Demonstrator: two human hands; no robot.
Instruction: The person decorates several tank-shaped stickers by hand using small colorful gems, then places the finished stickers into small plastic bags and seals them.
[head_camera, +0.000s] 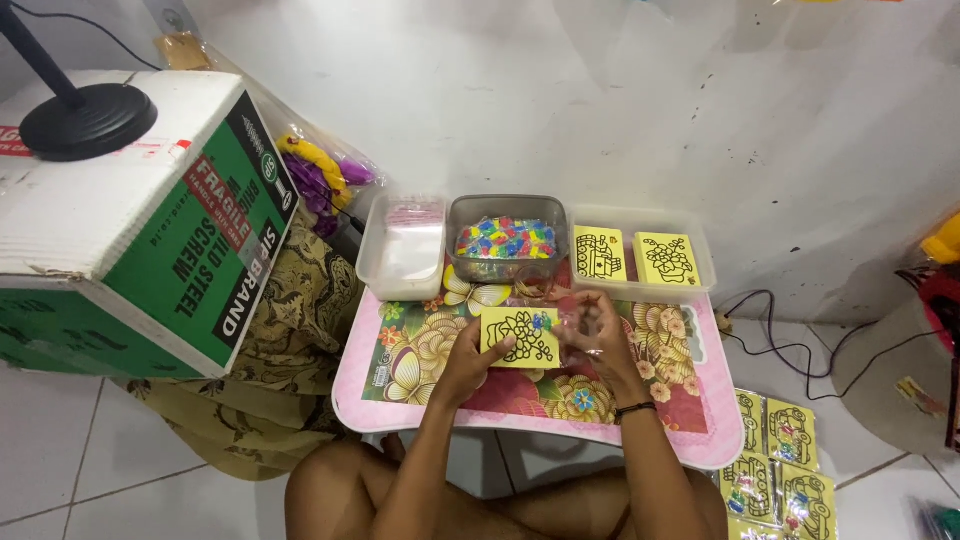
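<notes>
Hands: left grip (467, 362) grasping yellow card (520, 337), right grip (598, 332) clenched on clear wrapper (578, 322), green-sided box (130, 220) leftward.

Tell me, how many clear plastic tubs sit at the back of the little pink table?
3: left tub with white packets, middle tub with colourful pieces, right tub with two yellow cards.

Low pink table (350, 400) with a flowered top, standing on white floor tiles (60, 440). Along its far edge are sitting three containers: clear tub (400, 262) at left, grey tub (507, 208) of coloured pieces centre, clear tray (700, 262) holding yellow cards right.
</notes>
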